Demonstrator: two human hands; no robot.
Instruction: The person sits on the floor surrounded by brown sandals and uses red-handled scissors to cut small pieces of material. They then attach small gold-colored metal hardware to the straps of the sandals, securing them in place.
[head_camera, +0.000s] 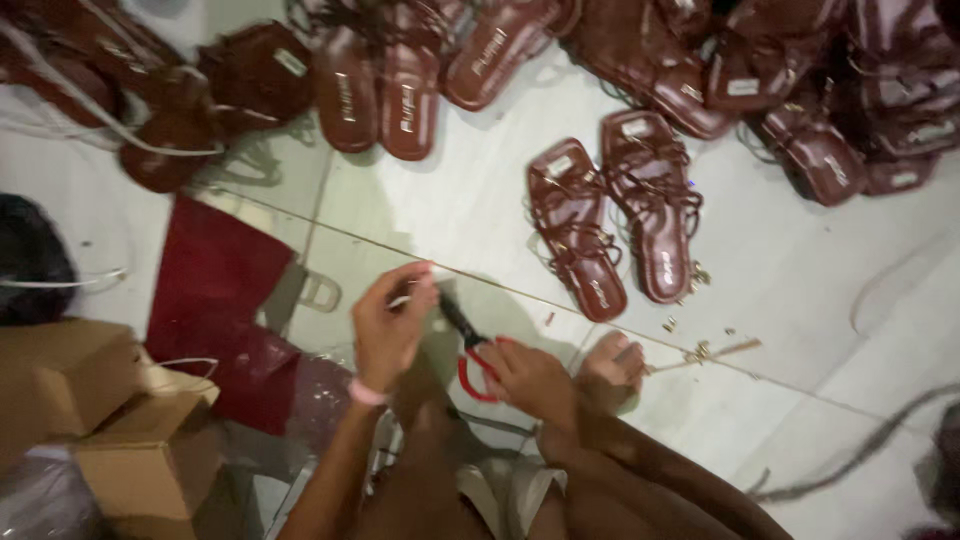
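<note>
My right hand (530, 378) grips red-handled pliers (466, 340), whose dark jaws point up and left toward my left hand (390, 320). The left hand's fingers pinch a small pale piece (402, 298) right at the jaws; what it is stays too blurred to tell. Both hands hover low over the white tiled floor (800, 270), above my knees. A pair of dark red strappy sandals (615, 215) lies flat on the floor just beyond my hands.
Many more dark red sandals (420, 80) are heaped along the top. A dark red sheet (220, 300) lies at left beside cardboard boxes (110, 420). Small gold fittings (700, 350) are scattered on the floor near my bare foot (612, 365).
</note>
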